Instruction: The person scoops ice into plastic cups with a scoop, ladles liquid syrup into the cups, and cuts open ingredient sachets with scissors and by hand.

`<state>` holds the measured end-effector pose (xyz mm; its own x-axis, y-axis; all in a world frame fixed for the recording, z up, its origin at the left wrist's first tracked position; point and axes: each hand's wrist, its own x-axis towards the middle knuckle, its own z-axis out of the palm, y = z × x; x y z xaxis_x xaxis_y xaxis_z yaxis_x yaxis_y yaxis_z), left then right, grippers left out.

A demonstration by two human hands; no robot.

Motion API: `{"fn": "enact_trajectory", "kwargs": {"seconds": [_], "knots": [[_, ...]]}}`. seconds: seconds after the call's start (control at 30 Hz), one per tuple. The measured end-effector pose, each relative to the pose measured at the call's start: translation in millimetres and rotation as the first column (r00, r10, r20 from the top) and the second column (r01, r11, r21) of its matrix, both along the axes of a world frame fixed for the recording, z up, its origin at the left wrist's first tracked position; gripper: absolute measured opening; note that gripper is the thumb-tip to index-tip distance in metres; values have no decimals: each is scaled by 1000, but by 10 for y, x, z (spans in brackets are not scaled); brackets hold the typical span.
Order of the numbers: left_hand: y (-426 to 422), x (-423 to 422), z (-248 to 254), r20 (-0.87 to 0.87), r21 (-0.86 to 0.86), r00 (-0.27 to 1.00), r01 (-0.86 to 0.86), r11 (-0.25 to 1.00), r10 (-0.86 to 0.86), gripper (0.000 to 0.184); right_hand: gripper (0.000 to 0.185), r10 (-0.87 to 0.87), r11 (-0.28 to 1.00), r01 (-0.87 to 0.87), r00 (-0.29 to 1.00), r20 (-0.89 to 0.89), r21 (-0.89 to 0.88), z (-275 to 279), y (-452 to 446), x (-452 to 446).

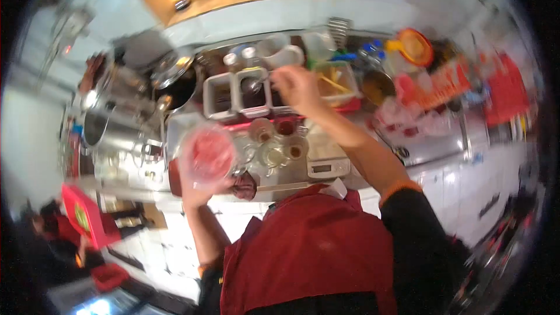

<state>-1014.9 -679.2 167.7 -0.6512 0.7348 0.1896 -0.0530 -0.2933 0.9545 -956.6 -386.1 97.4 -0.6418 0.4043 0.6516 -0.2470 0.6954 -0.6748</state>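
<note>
1. Left hand (201, 193), fingers wrapped, held a pink-filled bowl (209, 153) near the counter's (296, 176) front edge.
2. Right hand (296, 88), fingers bent, hovered by a tub (254, 111), grip unclear.
3. Reaching seemed underway, next demanding steadiness.

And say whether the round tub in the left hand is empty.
Not empty: pinkish contents show inside the round tub; blur hides how full.

A kitchen, apparently commercial. A long metal-topped table (424, 150) is crowded with food gear: rectangular tubs (220, 116) of dark contents, small cups (272, 157), a digital scale (328, 168) and, at the left, a large steel pot (95, 128). The wearer has a dark red apron (318, 251); another person (59, 228) in dark red and black is near, above pale floor tiles (166, 245).
</note>
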Motion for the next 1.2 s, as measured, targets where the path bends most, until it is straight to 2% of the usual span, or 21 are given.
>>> {"fn": "enact_trajectory", "kwargs": {"seconds": [0.1,0.17,0.2,0.27,0.33,0.4,0.47,0.53,0.57,0.63,0.7,0.73,0.8,0.87,0.93,0.97,1.0,1.03,1.1,1.13,1.2], "knots": [[-174,203,-39,-28,-86,999,-26,996,24,104,11,208,846,-293,951,230,445,-315,-18,-261],[-135,292,-105,-199,-162,980,-33,986,0,104,11,297,680,-415,910,290,604,-491,13,-388],[-102,317,-147,-312,-189,950,-36,981,-25,101,12,308,709,-446,893,329,547,-526,22,-366],[92,414,-218,-296,-238,943,81,968,-152,96,12,247,619,-424,904,349,661,-448,144,-113],[369,549,-301,-221,-320,919,248,914,-327,95,23,342,902,-421,831,439,94,69,159,582],[767,818,-234,-330,-289,852,319,903,-407,92,44,528,847,-460,791,310,-267,312,312,1391],[1186,1255,-274,-219,-339,870,357,870,-442,100,58,589,779,-466,775,231,-420,497,437,2338],[1681,1808,-274,49,-277,885,458,845,-463,110,81,342,932,-362,890,303,13,448,457,3023],[1872,1977,-472,23,-249,846,521,816,-533,116,81,336,935,-355,891,306,9,407,411,3223],[2243,2314,-869,-32,-192,751,643,741,-660,128,83,224,947,-111,901,372,-302,325,429,3615],[2782,2787,-739,-198,-203,697,659,724,-689,126,81,156,957,-41,909,387,-288,395,826,4270],[3144,3089,-377,-489,-325,524,632,703,-697,119,80,82,963,32,913,400,-269,408,1027,4639],[3618,3456,-188,-702,-447,286,535,717,-652,111,76,34,798,143,959,280,-585,208,1399,5326],[3944,3539,-173,-379,-549,300,688,474,-875,87,74,-129,656,415,885,448,-631,142,1784,5949],[4165,3464,-140,-173,-590,388,695,411,-905,61,73,-394,603,626,773,498,-494,-218,2219,6422],[4257,3444,-8,-328,-664,410,540,517,-851,56,73,-358,614,604,787,502,-509,-494,2435,6622],[4305,3346,-149,-428,-545,536,490,681,-728,46,74,-464,603,696,704,538,-390,-826,2672,6779],[4343,3271,-199,-377,-480,687,429,765,-621,33,75,-568,577,772,613,549,-266,-1127,2905,6867],[4380,3095,-263,-167,-446,918,255,858,-360,26,74,-519,570,707,705,483,-419,-1589,3216,6897],[4448,3018,-291,-174,-461,924,229,857,-341,26,74,-501,536,647,761,412,-542,-1759,3345,6881],[4567,2803,-376,103,-230,976,210,950,-190,24,74,-426,528,620,784,451,-580,-1933,3541,6886]]}}
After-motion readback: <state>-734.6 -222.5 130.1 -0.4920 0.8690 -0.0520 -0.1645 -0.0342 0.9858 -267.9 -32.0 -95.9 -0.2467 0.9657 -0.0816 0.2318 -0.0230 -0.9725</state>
